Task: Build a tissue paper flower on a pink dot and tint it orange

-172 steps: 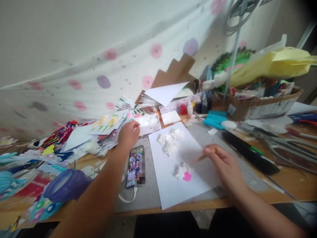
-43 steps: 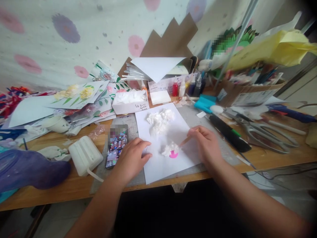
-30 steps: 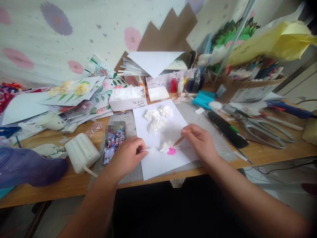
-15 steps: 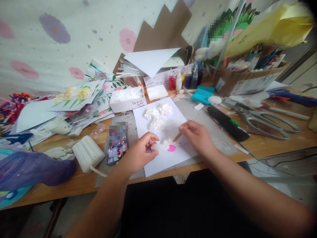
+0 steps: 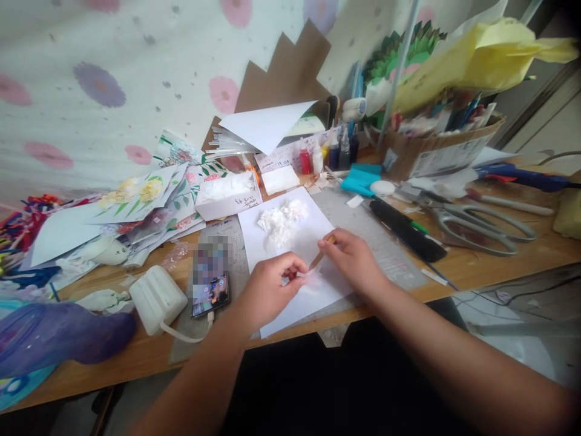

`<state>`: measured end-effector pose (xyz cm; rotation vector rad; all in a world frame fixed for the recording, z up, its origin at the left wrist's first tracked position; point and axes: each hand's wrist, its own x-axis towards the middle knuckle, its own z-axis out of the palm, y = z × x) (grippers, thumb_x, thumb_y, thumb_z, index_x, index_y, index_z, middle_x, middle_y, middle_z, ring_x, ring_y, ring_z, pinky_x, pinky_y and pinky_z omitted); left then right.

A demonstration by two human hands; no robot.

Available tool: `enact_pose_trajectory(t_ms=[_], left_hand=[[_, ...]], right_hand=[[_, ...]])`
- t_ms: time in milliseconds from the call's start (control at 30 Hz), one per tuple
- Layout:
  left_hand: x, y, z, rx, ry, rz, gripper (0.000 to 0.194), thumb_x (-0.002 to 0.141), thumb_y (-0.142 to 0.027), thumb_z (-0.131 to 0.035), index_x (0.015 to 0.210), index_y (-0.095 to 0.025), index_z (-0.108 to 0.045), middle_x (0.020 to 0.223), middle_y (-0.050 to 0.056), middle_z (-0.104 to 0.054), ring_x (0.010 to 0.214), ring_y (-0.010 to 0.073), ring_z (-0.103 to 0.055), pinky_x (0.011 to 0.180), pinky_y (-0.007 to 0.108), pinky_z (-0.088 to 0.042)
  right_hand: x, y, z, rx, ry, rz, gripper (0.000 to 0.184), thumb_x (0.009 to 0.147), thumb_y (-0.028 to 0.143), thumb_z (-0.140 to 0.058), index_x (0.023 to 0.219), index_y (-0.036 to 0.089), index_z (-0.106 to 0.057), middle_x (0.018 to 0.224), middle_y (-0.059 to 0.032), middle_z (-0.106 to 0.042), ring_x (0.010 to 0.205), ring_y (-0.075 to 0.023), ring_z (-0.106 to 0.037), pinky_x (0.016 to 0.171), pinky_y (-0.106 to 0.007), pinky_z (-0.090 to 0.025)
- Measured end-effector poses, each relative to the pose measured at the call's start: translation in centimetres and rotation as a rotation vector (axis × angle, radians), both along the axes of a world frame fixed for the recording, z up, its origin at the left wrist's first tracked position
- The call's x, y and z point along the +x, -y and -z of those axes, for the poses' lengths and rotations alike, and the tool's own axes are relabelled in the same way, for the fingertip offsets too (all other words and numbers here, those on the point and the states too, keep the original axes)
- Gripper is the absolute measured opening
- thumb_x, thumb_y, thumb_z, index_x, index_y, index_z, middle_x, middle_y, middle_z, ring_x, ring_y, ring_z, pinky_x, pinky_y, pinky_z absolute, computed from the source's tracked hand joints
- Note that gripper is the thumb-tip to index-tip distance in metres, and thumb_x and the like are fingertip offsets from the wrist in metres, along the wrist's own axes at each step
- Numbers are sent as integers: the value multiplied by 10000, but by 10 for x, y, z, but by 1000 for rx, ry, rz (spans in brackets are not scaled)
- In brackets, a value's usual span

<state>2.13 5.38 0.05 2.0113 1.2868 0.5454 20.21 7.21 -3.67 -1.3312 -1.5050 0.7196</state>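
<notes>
A sheet of white paper lies in front of me, with fluffy white crumpled clumps on its upper half. My right hand grips a pointed wooden stick, slanted down to the left. At the stick's tip, the thumb and fingers of my left hand are pinched together; what lies between them is too small to make out. A faint pinkish blur shows on the paper just below the tip.
A phone and a white charger block lie to the left. Behind the paper stand a white box and small paint bottles. Large scissors and a black-handled tool lie right.
My left hand has come right to the stick's tip and its fingers have closed. The bright pink piece on the paper no longer shows. The camera view has shifted slightly.
</notes>
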Motion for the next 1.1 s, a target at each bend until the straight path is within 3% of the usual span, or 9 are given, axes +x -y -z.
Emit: enact_pose_trajectory(t_ms=[100, 233, 400, 533, 867, 1100], left_hand=[[10, -5, 10, 47, -32, -48, 69, 761, -140, -551, 780, -198, -584, 711, -41, -591, 667, 101, -545, 638, 214, -414], [10, -8, 21, 70, 15, -90, 80, 754, -127, -553, 776, -197, -586, 702, -44, -589, 656, 94, -542, 634, 206, -414], [8, -8, 24, 58, 48, -84, 50, 756, -148, -568, 758, -197, -572, 685, -50, -571, 639, 89, -523, 617, 204, -401], [7, -10, 27, 47, 57, -71, 42, 755, -162, -577, 756, -201, -564, 674, -52, -553, 626, 90, -510, 601, 207, -393], [5, -11, 25, -24, 154, -36, 56, 770, -154, -557, 804, -198, -565, 774, -31, -610, 710, 104, -552, 673, 227, -434], [-8, -10, 21, 67, 112, 3, 182, 710, -232, -656, 866, -197, -570, 892, 3, -581, 787, 129, -546, 737, 262, -451]], right_hand=[[2, 2, 0, 38, -45, 47, 222, 797, 286, -525, 596, 193, -536, 588, 2, -550, 597, -152, -523, 592, -281, -382], [7, 10, -3, 160, -114, 114, 206, 845, 265, -462, 654, 205, -510, 675, -11, -572, 675, -159, -548, 638, -293, -414], [4, 15, -7, 294, -35, -43, 193, 804, 221, -534, 612, 204, -522, 688, -17, -577, 686, -158, -554, 677, -308, -425], [1, 13, -5, 367, 102, -87, 173, 823, 206, -526, 651, 201, -541, 705, -33, -594, 701, -169, -551, 687, -330, -429], [0, 11, 1, 383, 267, -112, 177, 824, 191, -507, 648, 200, -520, 703, -49, -597, 708, -188, -531, 712, -373, -413], [-6, 8, 0, 326, 321, -134, 186, 780, 184, -517, 600, 209, -480, 668, -44, -555, 694, -195, -505, 718, -376, -397]])
